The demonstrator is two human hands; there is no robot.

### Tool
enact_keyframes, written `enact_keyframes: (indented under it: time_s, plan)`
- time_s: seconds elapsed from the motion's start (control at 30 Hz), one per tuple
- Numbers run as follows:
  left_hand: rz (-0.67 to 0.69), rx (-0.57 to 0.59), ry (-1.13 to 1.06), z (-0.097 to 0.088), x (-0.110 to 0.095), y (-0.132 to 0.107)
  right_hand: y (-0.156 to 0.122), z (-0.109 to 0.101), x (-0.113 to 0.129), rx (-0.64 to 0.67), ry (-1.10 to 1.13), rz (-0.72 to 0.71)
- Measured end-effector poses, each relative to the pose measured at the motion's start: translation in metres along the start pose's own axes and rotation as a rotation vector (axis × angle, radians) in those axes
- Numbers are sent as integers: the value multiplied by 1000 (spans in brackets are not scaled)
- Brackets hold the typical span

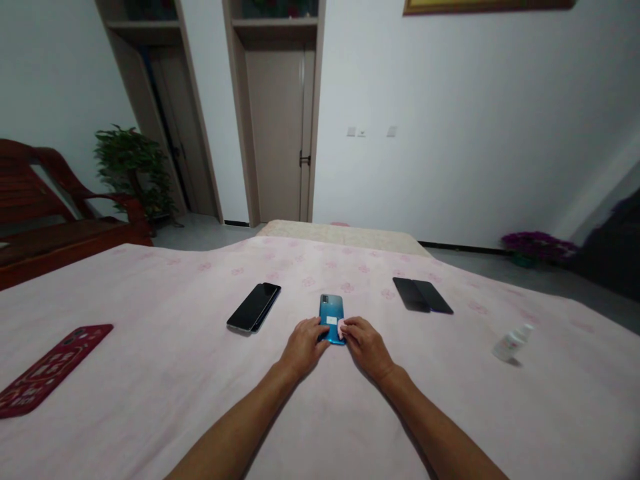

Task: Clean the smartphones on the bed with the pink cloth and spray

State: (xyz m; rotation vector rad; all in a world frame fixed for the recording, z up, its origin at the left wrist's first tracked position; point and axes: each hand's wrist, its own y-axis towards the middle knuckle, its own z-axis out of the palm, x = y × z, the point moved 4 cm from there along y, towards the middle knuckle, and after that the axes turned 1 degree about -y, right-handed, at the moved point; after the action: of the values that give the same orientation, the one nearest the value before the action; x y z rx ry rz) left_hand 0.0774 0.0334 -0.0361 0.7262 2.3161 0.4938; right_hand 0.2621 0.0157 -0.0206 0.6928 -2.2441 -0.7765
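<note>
The blue phone (332,308) lies flat, back up, pale label (331,321) showing; camera end away. A pink cloth (341,328) touches its right side.

And across the back runs a plain white wall (450,100), broken at top centre-left by a pale brown door (275,127) with a dark handle (305,159), shut tight. Over to the upper left, a second door (173,113) sits in a deep frame, and there's a leafy green plant (133,160) just beside it! Far left, a reddish wooden bench (90,243) shows its curved armrest. Swing right: small wall plates (392,132) near the middle, a gold-edged frame (490,7) cut off up top, purple flowers (537,245) on the grey floor (463,259) at right, black skirting (463,249) behind, all in soft, dim light.
</note>
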Motion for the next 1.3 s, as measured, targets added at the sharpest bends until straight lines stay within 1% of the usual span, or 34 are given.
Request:
enact_keyframes:
  time_s: [0.1,0.2,0.23,0.33,0.4,0.5,0.63,0.7,0.77,0.87,0.93,1.03,1.17,1.23,1.3]
  plan:
    - [16,-18,1,2,1,-1,16,5,-11,60,-27,54]
    - [39,-53,3,4,3,-2,44,16,-30,176,-133,145]
    - [46,-63,6,5,3,-3,54,20,-37,194,-154,165]
    - [55,-78,23,5,3,-5,80,30,-53,199,-190,207]
    - [56,-76,37,4,1,-4,89,36,-59,186,-210,235]
    - [42,-68,55,2,-2,-2,88,42,-53,189,-210,235]
    - [21,-62,64,0,-5,1,81,49,-32,274,-153,135]
    - [24,-57,59,-1,-6,1,84,52,-27,300,-139,109]
    - [24,-45,60,-2,-7,2,91,56,-29,296,-142,119]
    - [26,-33,87,-3,-8,0,103,58,-40,253,-160,174]
    - [29,-20,118,-2,-9,-2,105,56,-49,217,-168,214]
    - [-5,44,200,5,-15,-5,97,44,-58,162,-169,271]
    - [-152,99,371,15,-33,5,78,25,-59,117,-149,335]
    - [-238,151,435,22,-43,13,70,19,-54,115,-132,356]
    - [-284,169,498,28,-50,19,64,17,-48,131,-108,370]
